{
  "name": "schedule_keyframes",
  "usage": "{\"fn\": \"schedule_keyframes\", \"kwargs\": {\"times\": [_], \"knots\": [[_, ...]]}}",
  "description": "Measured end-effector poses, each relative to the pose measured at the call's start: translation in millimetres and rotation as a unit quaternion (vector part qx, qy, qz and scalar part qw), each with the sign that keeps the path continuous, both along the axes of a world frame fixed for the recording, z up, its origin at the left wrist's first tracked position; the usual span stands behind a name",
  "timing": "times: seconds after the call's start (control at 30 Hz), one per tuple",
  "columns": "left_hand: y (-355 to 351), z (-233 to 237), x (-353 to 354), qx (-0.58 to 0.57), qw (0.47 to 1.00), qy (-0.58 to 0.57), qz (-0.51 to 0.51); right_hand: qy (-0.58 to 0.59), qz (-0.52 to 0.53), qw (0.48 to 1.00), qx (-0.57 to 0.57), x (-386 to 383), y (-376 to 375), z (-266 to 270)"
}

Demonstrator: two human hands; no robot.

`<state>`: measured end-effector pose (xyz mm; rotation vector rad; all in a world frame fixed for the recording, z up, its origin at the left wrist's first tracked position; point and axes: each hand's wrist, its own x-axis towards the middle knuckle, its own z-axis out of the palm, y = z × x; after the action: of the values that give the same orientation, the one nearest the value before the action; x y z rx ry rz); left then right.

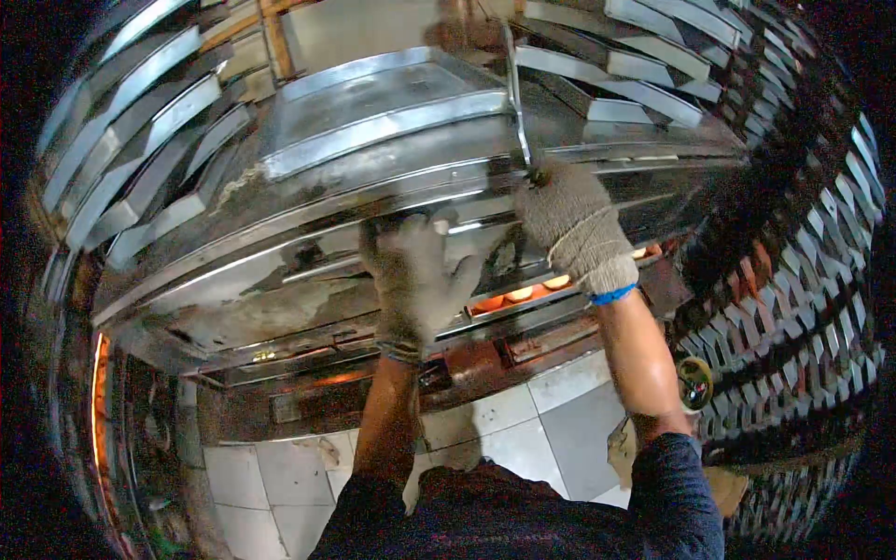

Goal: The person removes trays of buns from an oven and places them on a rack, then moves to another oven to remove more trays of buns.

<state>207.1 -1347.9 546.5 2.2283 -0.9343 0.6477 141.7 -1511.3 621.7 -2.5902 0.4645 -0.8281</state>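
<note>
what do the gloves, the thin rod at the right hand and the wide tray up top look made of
Right glove: knitted yarn, probably cotton, matte; the stitch texture shows. Left glove: seems similar, but blurred. Rod: bare metal, likely steel, with a bright glint. Tray: grey sheet metal, dull shine on its rim; steel or aluminium, can't tell.

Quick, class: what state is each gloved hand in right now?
Left hand: open, fingers spread, blurred; nothing visibly held.
Right hand: closed, holding a thin metal rod.
</note>
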Motion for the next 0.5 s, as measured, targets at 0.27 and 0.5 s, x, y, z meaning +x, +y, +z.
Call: {"fn": "schedule_keyframes", "kwargs": {"times": [0.27,0.5], "knots": [[-9,-24,46,0.035,0.963,-0.251,0.096,-0.066,0.075,0.971,0.216,9,44,-47],[-9,-41,76,-0.046,0.953,-0.298,-0.012,-0.232,0.086,0.93,0.27,30,55,-104]]}}
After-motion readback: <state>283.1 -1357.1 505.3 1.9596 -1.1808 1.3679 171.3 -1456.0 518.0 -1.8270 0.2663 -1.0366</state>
